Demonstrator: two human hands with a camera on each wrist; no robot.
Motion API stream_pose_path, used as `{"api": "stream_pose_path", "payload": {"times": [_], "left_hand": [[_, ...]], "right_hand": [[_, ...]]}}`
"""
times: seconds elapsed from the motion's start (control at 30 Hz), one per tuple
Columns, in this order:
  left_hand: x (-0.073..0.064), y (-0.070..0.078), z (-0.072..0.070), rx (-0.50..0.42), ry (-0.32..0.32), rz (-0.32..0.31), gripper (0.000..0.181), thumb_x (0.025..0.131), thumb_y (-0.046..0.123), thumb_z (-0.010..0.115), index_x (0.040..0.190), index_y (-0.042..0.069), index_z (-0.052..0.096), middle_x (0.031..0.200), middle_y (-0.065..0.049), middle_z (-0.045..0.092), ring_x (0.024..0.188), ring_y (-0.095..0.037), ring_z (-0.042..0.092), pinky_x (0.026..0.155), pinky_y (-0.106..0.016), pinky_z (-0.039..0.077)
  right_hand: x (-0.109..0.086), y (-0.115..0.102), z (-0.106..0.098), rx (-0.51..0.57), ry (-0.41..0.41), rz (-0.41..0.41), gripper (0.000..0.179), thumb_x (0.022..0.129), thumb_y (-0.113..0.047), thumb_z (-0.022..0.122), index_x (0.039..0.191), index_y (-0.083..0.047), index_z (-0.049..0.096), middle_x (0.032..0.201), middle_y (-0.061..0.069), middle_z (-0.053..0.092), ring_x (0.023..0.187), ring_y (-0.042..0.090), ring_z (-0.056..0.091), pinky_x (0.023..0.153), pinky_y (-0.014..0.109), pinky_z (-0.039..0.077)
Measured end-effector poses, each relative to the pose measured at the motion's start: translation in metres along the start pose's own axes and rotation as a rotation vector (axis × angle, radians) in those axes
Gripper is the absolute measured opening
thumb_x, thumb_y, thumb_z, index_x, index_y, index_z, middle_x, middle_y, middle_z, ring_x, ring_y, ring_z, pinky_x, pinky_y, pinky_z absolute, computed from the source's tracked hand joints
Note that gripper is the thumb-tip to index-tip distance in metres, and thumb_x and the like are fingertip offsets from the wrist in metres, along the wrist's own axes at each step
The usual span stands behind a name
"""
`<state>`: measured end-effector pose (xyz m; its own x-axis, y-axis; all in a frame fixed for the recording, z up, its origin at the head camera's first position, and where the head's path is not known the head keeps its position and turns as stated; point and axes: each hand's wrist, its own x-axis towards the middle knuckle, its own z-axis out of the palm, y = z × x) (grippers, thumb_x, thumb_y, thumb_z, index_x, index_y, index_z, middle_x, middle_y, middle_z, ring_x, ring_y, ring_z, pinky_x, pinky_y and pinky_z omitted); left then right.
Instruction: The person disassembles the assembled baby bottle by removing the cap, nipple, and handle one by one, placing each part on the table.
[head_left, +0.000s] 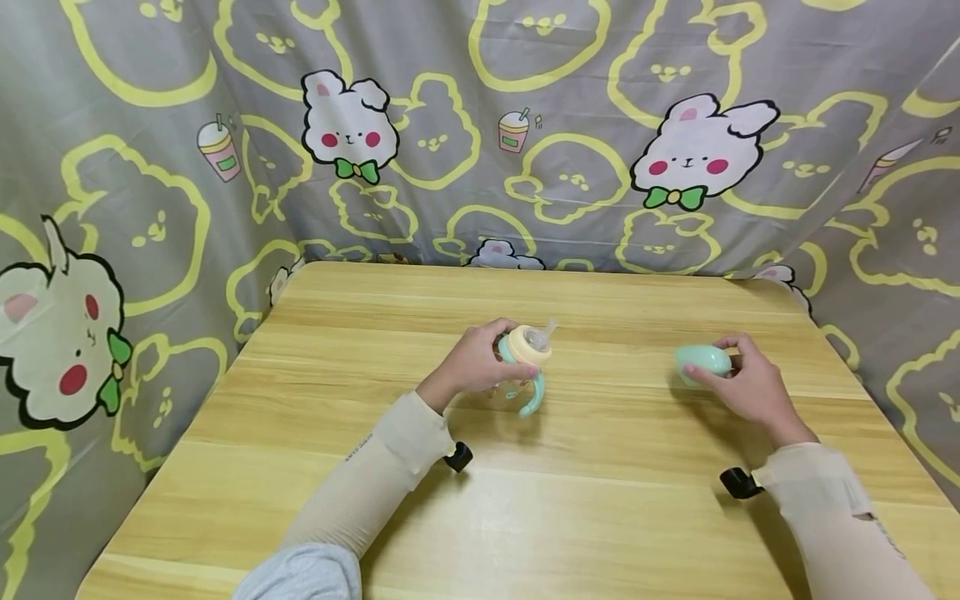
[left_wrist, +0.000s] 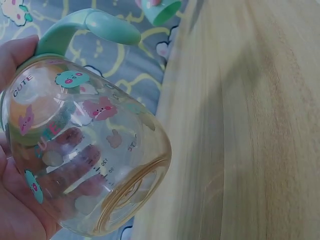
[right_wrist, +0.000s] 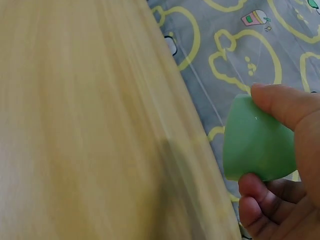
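In the head view my left hand (head_left: 480,360) grips a baby bottle (head_left: 517,392) around its upper part, tilted above the table. The bottle has a cream collar, a clear spout pointing up and right, and a mint handle (left_wrist: 65,32). Its clear body, printed with small cartoon animals, fills much of the left wrist view, and fingers show through it. My right hand (head_left: 750,385) holds a mint-green bottle cap (head_left: 703,361) between thumb and fingers, apart from the bottle. In the right wrist view the cap (right_wrist: 257,140) looks smooth and cup-shaped.
A wooden table (head_left: 337,350) spreads under both hands, its far edge close to a grey curtain (head_left: 450,192) with cartoon rabbits and yellow outlines. Small black wrist cameras, left (head_left: 458,457) and right (head_left: 741,482), stick out from the sleeves.
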<state>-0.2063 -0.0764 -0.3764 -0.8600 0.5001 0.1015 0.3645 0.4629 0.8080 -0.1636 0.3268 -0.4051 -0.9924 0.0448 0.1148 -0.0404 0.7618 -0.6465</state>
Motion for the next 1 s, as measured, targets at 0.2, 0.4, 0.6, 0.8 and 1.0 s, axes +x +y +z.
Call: {"api": "stream_pose_path", "payload": {"times": [0.2, 0.4, 0.6, 0.8, 1.0], "left_hand": [[0.000, 0.000, 0.000, -0.001, 0.011, 0.003, 0.066, 0.076, 0.040, 0.081, 0.129, 0.010, 0.056, 0.102, 0.001, 0.066, 0.081, -0.013, 0.062, 0.071, -0.030, 0.051], [0.000, -0.001, 0.000, -0.009, 0.025, 0.018, 0.064, 0.075, 0.038, 0.082, 0.127, 0.010, 0.057, 0.100, 0.002, 0.066, 0.079, -0.014, 0.062, 0.069, -0.030, 0.052], [-0.001, -0.003, 0.000, -0.023, 0.031, 0.023, 0.063, 0.075, 0.037, 0.083, 0.125, 0.010, 0.058, 0.099, 0.001, 0.066, 0.077, -0.015, 0.062, 0.067, -0.030, 0.052], [-0.002, -0.004, 0.000, -0.016, 0.028, 0.017, 0.062, 0.075, 0.036, 0.083, 0.125, 0.010, 0.058, 0.098, 0.001, 0.066, 0.076, -0.015, 0.061, 0.066, -0.030, 0.051], [-0.002, -0.002, 0.001, -0.029, 0.021, 0.012, 0.063, 0.075, 0.036, 0.083, 0.126, 0.010, 0.058, 0.099, 0.002, 0.066, 0.076, -0.016, 0.061, 0.066, -0.030, 0.051]], "right_hand": [[-0.002, 0.007, -0.001, -0.017, -0.014, -0.006, 0.066, 0.086, -0.044, 0.070, 0.127, -0.001, 0.042, 0.096, 0.023, 0.058, 0.082, 0.032, 0.055, 0.061, 0.033, 0.042], [-0.004, 0.014, -0.001, -0.058, -0.022, -0.013, 0.064, 0.086, -0.044, 0.070, 0.126, -0.001, 0.044, 0.100, 0.029, 0.059, 0.084, 0.037, 0.057, 0.061, 0.033, 0.043], [-0.005, 0.017, 0.000, -0.082, -0.058, -0.015, 0.065, 0.086, -0.045, 0.071, 0.125, 0.000, 0.044, 0.098, 0.029, 0.060, 0.081, 0.036, 0.058, 0.060, 0.033, 0.043], [-0.003, 0.018, 0.005, -0.114, -0.090, -0.026, 0.065, 0.085, -0.046, 0.071, 0.125, -0.002, 0.045, 0.097, 0.025, 0.059, 0.081, 0.034, 0.056, 0.062, 0.033, 0.041], [-0.001, 0.010, 0.014, -0.110, -0.116, -0.044, 0.067, 0.084, -0.046, 0.073, 0.125, -0.001, 0.046, 0.099, 0.027, 0.060, 0.083, 0.034, 0.057, 0.064, 0.035, 0.043]]}}
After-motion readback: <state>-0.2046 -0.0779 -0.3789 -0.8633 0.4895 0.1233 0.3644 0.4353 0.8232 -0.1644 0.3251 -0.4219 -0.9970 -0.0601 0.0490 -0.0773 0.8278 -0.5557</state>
